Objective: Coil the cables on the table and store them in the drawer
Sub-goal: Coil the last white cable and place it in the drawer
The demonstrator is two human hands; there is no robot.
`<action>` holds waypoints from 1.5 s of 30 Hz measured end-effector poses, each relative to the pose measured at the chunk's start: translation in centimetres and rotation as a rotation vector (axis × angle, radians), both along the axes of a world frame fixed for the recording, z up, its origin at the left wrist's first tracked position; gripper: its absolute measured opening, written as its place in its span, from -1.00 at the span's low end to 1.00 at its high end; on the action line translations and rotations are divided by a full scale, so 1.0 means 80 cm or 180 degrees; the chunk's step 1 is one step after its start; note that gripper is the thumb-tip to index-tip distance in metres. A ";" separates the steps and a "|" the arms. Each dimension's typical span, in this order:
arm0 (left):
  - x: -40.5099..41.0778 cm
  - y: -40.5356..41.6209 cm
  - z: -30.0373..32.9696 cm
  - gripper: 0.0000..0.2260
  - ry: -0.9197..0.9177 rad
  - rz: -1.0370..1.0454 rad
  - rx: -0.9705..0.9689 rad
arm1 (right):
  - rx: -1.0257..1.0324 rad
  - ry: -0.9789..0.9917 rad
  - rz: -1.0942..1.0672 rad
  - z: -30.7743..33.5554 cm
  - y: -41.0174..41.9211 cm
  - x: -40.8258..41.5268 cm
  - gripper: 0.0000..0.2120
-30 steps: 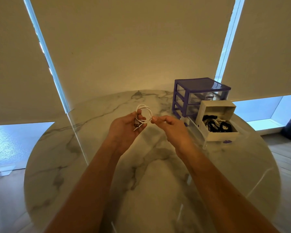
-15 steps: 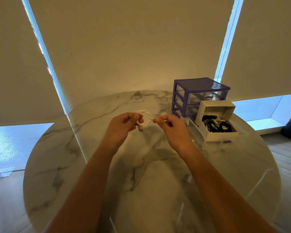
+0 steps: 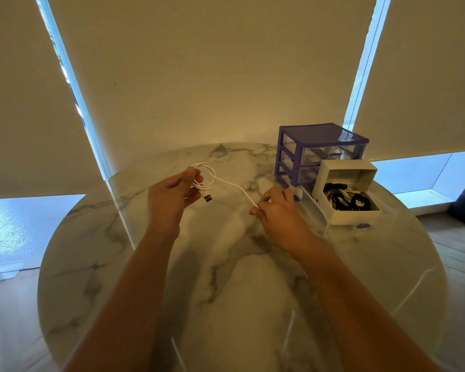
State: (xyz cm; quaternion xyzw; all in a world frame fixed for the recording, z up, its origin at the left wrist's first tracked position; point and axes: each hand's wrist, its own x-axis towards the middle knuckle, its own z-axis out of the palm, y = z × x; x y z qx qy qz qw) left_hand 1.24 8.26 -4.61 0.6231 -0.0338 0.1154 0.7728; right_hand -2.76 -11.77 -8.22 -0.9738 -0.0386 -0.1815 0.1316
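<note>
Above a round marble table [image 3: 226,291], the left hand [image 3: 169,200] grips a white cable [image 3: 226,182] in loops, plug pointing down-right; the right hand [image 3: 277,210] pinches its tail, stretched rightward. Pale blinds [image 3: 212,76] hang behind.

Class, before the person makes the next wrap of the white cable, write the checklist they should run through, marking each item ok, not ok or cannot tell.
1. Left hand grips the loops of the white cable: ok.
2. Right hand pinches the free strand: ok.
3. Strand between the hands free of knots: ok.
4. USB plug hangs clear of the loops: ok.
5. Cable fully coiled: not ok.
6. Room left in the white box among the stored cables: cannot tell.
</note>
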 end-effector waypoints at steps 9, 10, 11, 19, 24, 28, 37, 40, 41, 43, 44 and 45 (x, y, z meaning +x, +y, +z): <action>-0.009 -0.007 0.004 -0.89 0.0076 -0.0320 -0.0091 | 0.1680 -0.0225 -0.0194 -0.001 -0.009 0.007 -0.76; -0.011 -0.009 0.005 -0.89 0.0075 -0.0351 -0.0065 | 0.2368 -0.0275 -0.0232 0.002 -0.008 0.006 -0.76; -0.012 -0.011 0.005 -0.89 0.0082 -0.0383 -0.0037 | 0.3239 -0.0265 -0.0145 0.006 -0.006 0.004 -0.77; -0.025 -0.034 0.005 -0.88 0.0270 -0.0683 0.0071 | 0.6822 0.0462 0.0913 0.024 0.009 -0.008 -0.82; -0.032 -0.045 0.005 -0.86 0.0360 -0.0816 0.0075 | 0.6953 0.0712 0.1175 0.029 0.016 -0.013 -0.79; -0.034 -0.046 0.007 -0.84 0.0440 -0.0909 0.0062 | 0.6237 0.1014 0.0887 0.027 0.013 -0.014 -0.79; -0.036 -0.047 0.008 -0.81 0.0572 -0.0979 0.0221 | 0.5795 0.1232 0.1034 0.026 0.019 -0.016 -0.78; -0.034 -0.047 0.006 -0.87 0.0437 -0.0726 0.0185 | 0.5620 0.1333 0.1325 0.031 0.021 -0.020 -0.76; -0.033 -0.046 0.006 -0.88 0.0400 -0.0666 0.0163 | 0.5662 0.1376 0.1464 0.033 0.021 -0.021 -0.75; -0.031 -0.045 0.005 -0.86 0.0344 -0.0598 0.0147 | 0.5762 0.1458 0.1757 0.035 0.021 -0.024 -0.77; -0.031 -0.045 0.005 -0.85 0.0319 -0.0578 0.0155 | 0.5706 0.1455 0.1824 0.035 0.021 -0.024 -0.79; -0.031 -0.045 0.004 -0.83 0.0288 -0.0563 0.0176 | 0.5575 0.1415 0.1787 0.035 0.022 -0.024 -0.79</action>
